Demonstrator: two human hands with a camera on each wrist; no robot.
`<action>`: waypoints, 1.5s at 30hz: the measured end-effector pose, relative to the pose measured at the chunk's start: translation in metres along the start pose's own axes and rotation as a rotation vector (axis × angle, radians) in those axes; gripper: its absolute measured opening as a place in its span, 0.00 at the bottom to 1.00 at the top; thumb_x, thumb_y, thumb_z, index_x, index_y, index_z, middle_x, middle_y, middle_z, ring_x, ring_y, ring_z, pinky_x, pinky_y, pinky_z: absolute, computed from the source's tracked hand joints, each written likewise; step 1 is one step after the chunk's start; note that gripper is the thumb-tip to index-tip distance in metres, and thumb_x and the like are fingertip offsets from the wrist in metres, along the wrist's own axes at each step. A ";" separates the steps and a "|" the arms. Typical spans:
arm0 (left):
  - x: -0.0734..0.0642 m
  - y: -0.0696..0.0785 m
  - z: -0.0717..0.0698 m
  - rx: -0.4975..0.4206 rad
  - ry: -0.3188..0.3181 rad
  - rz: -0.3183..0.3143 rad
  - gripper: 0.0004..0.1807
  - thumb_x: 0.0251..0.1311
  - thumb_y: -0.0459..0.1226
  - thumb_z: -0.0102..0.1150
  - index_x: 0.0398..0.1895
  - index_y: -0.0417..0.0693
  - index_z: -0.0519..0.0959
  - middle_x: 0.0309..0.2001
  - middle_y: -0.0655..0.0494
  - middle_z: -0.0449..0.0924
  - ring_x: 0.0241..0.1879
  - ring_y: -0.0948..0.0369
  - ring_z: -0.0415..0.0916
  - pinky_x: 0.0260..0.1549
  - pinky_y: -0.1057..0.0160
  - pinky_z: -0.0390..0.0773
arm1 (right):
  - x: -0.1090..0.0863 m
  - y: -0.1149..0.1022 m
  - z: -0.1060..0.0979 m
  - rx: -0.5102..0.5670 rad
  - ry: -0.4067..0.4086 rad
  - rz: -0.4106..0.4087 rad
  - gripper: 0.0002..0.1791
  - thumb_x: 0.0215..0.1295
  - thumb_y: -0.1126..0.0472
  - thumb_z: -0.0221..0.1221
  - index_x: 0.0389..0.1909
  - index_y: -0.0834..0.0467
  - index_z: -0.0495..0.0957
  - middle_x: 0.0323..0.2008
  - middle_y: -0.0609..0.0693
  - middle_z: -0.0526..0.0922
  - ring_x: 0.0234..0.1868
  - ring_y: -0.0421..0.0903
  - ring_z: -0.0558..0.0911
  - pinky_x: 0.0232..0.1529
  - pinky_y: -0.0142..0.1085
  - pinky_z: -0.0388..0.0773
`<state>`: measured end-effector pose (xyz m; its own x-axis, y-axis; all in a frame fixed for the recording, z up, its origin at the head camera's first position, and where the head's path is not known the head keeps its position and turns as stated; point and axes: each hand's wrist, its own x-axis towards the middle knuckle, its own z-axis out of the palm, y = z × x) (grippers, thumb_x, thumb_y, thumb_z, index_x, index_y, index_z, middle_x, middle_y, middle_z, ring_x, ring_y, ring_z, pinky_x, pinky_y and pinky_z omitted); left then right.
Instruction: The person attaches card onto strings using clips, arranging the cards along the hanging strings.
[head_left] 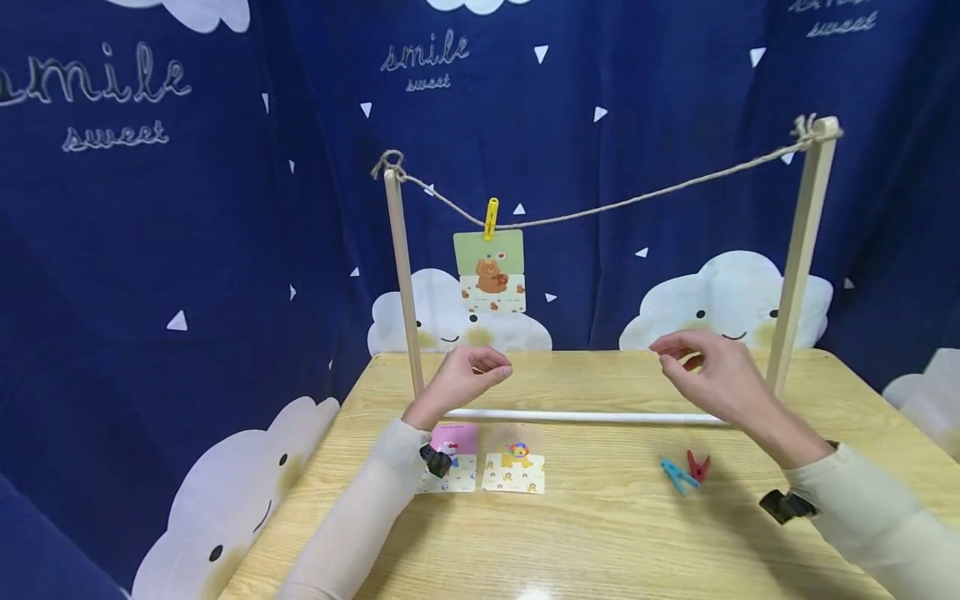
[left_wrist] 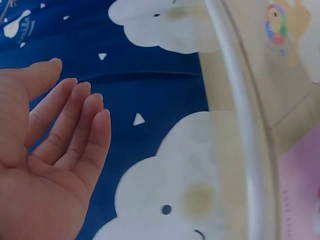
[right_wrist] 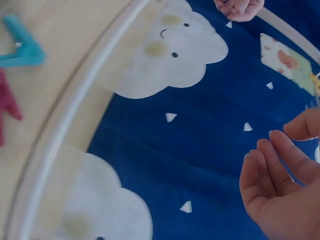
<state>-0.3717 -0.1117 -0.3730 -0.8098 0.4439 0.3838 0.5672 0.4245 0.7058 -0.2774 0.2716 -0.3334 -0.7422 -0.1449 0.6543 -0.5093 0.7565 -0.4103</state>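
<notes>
My left hand (head_left: pixel 468 377) hovers over the table below the hanging card, its relaxed fingers holding nothing. Farther right, my right hand (head_left: pixel 711 371) is also raised, fingers loosely bent and nothing between them. A green and white bear card (head_left: pixel 491 271) hangs from the twine (head_left: pixel 637 198), held by a yellow clothespin (head_left: pixel 491 219). Two cards lie on the table near my left forearm: a pink one (head_left: pixel 459 450), partly hidden by the wrist, and a beige lion card (head_left: pixel 514 458). Below my right hand lie a blue clothespin (head_left: pixel 678 475) and a red clothespin (head_left: pixel 698 467).
A wooden post stands on the left (head_left: pixel 403 275) and another on the right (head_left: pixel 804 258), with the twine tied between their tops. A white rod (head_left: pixel 585 416) runs low between them across the wooden table (head_left: pixel 585 533). Behind hangs a dark blue curtain (head_left: pixel 315 167) with clouds.
</notes>
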 end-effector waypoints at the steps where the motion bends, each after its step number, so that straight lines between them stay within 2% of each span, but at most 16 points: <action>1: -0.002 -0.003 0.002 0.002 -0.002 -0.003 0.07 0.68 0.44 0.68 0.42 0.54 0.88 0.38 0.62 0.88 0.39 0.61 0.83 0.43 0.58 0.82 | -0.003 0.005 0.001 0.003 -0.010 0.012 0.08 0.67 0.63 0.62 0.41 0.50 0.88 0.36 0.46 0.89 0.31 0.33 0.83 0.34 0.22 0.77; 8: -0.013 -0.027 0.013 0.032 -0.020 -0.049 0.08 0.68 0.45 0.67 0.43 0.52 0.89 0.37 0.62 0.88 0.38 0.62 0.83 0.43 0.60 0.82 | -0.023 0.030 0.006 0.018 -0.082 0.086 0.07 0.68 0.60 0.63 0.43 0.53 0.88 0.37 0.48 0.89 0.34 0.33 0.82 0.34 0.23 0.78; 19: -0.026 -0.047 0.024 -0.001 -0.062 -0.135 0.10 0.68 0.42 0.68 0.44 0.47 0.88 0.38 0.59 0.89 0.37 0.62 0.83 0.40 0.62 0.82 | -0.050 0.061 0.011 0.029 -0.172 0.136 0.08 0.69 0.60 0.65 0.45 0.56 0.87 0.37 0.48 0.88 0.36 0.31 0.80 0.35 0.29 0.81; 26: -0.032 -0.050 0.029 0.002 -0.107 -0.182 0.10 0.67 0.42 0.69 0.45 0.48 0.89 0.40 0.59 0.89 0.40 0.60 0.85 0.42 0.61 0.83 | -0.062 0.073 0.013 0.022 -0.232 0.174 0.08 0.68 0.58 0.66 0.44 0.57 0.87 0.36 0.47 0.88 0.34 0.36 0.82 0.32 0.30 0.79; 31: -0.037 -0.054 0.031 -0.014 -0.143 -0.204 0.13 0.67 0.40 0.69 0.48 0.42 0.88 0.42 0.58 0.89 0.42 0.60 0.85 0.45 0.60 0.84 | -0.070 0.082 0.015 -0.014 -0.264 0.211 0.10 0.68 0.58 0.67 0.45 0.58 0.87 0.37 0.49 0.88 0.36 0.42 0.84 0.32 0.32 0.77; 39: -0.039 -0.060 0.035 -0.018 -0.193 -0.229 0.18 0.66 0.43 0.70 0.53 0.41 0.86 0.45 0.56 0.90 0.45 0.60 0.86 0.48 0.58 0.84 | -0.080 0.090 0.016 -0.004 -0.310 0.221 0.14 0.68 0.58 0.66 0.51 0.60 0.85 0.36 0.47 0.87 0.36 0.38 0.82 0.35 0.32 0.77; 45: -0.042 -0.060 0.035 -0.029 -0.222 -0.244 0.21 0.66 0.44 0.71 0.56 0.41 0.85 0.48 0.52 0.89 0.48 0.58 0.86 0.51 0.56 0.83 | -0.084 0.092 0.018 -0.006 -0.340 0.224 0.16 0.67 0.58 0.68 0.52 0.61 0.84 0.38 0.48 0.89 0.36 0.41 0.84 0.34 0.33 0.77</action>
<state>-0.3669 -0.1282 -0.4521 -0.8670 0.4942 0.0641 0.3531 0.5185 0.7788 -0.2695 0.3418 -0.4379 -0.9368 -0.1775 0.3014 -0.3165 0.7970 -0.5144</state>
